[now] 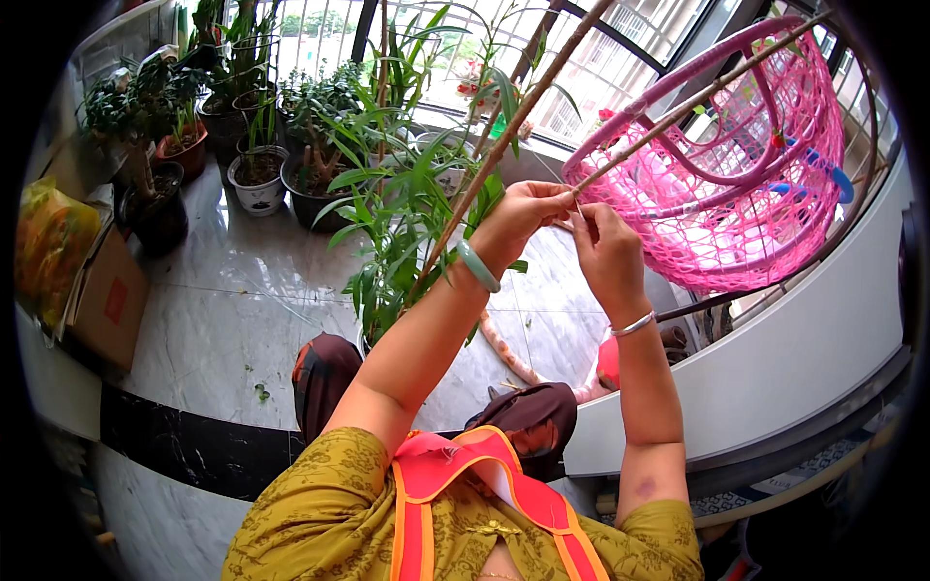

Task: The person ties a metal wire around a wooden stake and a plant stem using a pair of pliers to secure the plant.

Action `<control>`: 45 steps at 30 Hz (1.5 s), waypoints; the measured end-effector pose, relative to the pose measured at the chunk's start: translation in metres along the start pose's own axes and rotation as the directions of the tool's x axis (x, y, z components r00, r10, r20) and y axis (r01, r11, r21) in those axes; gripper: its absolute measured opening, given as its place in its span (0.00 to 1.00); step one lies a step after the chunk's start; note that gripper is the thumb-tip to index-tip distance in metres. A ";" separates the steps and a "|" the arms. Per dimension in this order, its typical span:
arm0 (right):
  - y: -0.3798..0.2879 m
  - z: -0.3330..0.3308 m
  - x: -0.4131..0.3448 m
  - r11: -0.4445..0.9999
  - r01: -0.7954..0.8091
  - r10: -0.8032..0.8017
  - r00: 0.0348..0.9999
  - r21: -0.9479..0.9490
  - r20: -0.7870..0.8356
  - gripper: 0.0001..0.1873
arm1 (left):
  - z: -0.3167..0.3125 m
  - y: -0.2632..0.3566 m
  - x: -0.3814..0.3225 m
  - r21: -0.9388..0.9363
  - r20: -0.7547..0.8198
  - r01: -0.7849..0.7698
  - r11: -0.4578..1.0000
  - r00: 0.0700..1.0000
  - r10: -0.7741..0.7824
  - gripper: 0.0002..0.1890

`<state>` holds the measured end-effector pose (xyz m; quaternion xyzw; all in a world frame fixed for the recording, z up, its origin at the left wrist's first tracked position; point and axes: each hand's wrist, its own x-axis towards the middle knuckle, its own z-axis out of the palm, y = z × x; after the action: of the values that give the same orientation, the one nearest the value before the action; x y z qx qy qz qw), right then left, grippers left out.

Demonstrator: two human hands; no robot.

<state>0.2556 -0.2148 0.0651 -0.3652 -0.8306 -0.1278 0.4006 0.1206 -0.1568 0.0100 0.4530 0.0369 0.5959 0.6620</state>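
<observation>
My left hand, with a green bangle at the wrist, pinches the lower end of a thin wooden stick that slants up to the right. Close beside it, my right hand has thumb and forefinger together on a thin pale strand at the stick's end. What the strand is cannot be made out. A thicker brown stake rises behind my left forearm, out of a leafy potted plant. Its long narrow leaves spread around the stake, and my arm hides part of them.
To the right hangs a pink woven hanging chair, close behind the stick. Several potted plants line the window at the back left. A cardboard box and a yellow plastic bag stand at far left. A white curved panel borders the right.
</observation>
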 end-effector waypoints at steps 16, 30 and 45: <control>0.008 -0.007 0.009 0.917 0.311 -0.315 0.949 -0.250 0.025 0.05 | 0.008 0.000 -0.002 0.049 -0.048 -0.014 0.999 0.999 0.017 0.09; -0.011 -0.028 0.072 0.418 0.836 -0.780 0.531 -0.355 0.332 0.02 | -0.001 -0.010 0.005 0.024 0.001 -0.080 0.996 0.997 0.080 0.07; -0.024 -0.011 0.139 0.826 0.376 0.227 0.460 -0.420 0.858 0.07 | 0.009 -0.019 0.005 0.030 -0.134 -0.155 0.987 0.978 0.158 0.06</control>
<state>0.1878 -0.1673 0.1794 -0.4378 -0.8541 -0.1743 -0.2203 0.1420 -0.1559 0.0054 0.4195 0.0520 0.6752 0.6045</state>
